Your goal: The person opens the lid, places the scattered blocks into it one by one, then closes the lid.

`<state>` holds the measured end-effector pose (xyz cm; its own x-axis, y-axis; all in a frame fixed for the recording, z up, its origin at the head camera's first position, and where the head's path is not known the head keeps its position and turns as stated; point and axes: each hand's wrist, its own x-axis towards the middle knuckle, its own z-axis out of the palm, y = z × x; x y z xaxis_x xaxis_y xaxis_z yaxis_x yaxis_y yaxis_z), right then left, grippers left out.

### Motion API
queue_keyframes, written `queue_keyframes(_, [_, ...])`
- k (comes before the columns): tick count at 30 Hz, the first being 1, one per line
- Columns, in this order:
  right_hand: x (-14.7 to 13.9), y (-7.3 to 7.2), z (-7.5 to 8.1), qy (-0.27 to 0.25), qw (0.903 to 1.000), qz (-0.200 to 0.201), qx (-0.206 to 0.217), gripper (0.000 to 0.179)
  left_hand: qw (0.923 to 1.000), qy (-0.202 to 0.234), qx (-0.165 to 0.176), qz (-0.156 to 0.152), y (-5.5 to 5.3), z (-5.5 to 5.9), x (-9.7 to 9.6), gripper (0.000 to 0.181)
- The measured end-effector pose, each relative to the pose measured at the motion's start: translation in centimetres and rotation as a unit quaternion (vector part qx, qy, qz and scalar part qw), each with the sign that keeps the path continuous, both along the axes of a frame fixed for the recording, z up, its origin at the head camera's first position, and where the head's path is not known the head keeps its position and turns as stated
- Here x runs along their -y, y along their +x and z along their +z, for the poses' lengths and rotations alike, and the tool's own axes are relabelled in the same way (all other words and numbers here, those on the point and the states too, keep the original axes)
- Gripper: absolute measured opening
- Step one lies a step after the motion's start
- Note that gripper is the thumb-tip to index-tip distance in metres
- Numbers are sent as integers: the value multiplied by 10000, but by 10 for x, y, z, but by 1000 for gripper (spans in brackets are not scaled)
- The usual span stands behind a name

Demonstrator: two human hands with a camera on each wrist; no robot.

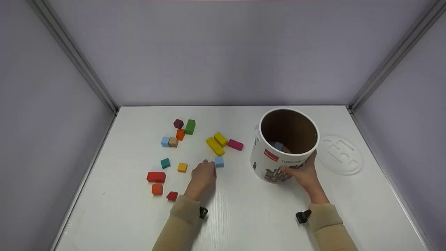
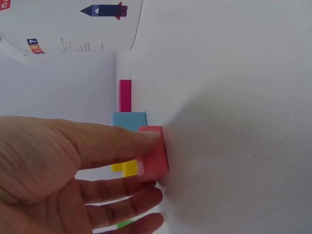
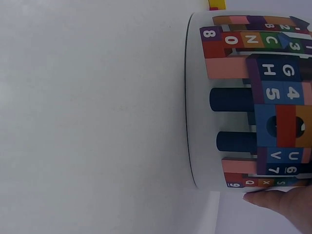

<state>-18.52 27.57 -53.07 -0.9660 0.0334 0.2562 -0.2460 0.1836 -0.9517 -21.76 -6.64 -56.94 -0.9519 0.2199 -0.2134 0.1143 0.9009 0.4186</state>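
My left hand (image 1: 202, 176) pinches a pinkish-red block (image 2: 155, 158) between thumb and fingers, low over the white table; most of that block is hidden in the head view. Just beyond it sits a light blue block (image 1: 219, 161). My right hand (image 1: 306, 176) grips the near right side of a large white bucket (image 1: 259, 160), its thumb across the printed front and its other fingers mostly hidden behind the wall. A bluish block (image 1: 278, 146) shows inside the bucket, among others too dark to tell.
Yellow blocks (image 1: 215, 146) and a magenta block (image 1: 235, 144) lie left of the bucket. Further left are several scattered blocks, among them a green block (image 1: 190, 127), a teal block (image 1: 165, 163) and a red block (image 1: 156, 176). A clear round lid (image 1: 340, 155) lies right of the bucket.
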Motion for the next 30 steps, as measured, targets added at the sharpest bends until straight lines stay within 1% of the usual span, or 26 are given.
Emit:
queue_keyframes(2, [-2, -2, -4, 3, 10000, -18, 44, 131, 9999, 66, 90, 26, 1, 0, 1, 9])
queue_keyframes(4, [-5, -4, -11, 13, 10000, -42, 56, 131, 9999, 124, 97, 31, 2, 0, 1, 9])
queue_keyframes(8, [-10, -11, -24, 0, 10000, -71, 24, 133, 9999, 156, -24, 28, 5, 1, 2, 7])
queue_keyframes(9, [-11, -12, -26, 2, 10000, -89, 23, 133, 9998, 152, -113, 5, 5, 2, 1, 7])
queue_keyframes(13, [-12, -12, -27, 169, 9996, -202, 91, 133, 9995, 238, -206, 30, 6, 6, -2, 9])
queue_keyframes(17, [-12, -11, -26, 379, 9985, -322, 231, 134, 9987, 413, -285, 130, 5, 14, -7, 14])
queue_keyframes(20, [-12, -11, -26, 388, 9983, -335, 260, 133, 9959, 613, -663, 90, 4, 22, -11, 16])
queue_keyframes(24, [-12, -11, -26, 373, 9985, -325, 220, 132, 9876, 931, -1261, -15, 3, 37, -17, 28])
queue_keyframes(25, [-12, -11, -26, 377, 9986, -320, 208, 132, 9856, 1013, -1354, -27, 3, 41, -19, 32])
queue_keyframes(28, [-12, -11, -27, 358, 9988, -303, 165, 131, 9773, 1289, -1676, -111, 4, 55, -24, 37])
queue_keyframes(30, [-12, -11, -27, 365, 9987, -313, 169, 131, 9696, 1467, -1946, -208, 5, 64, -28, 38])
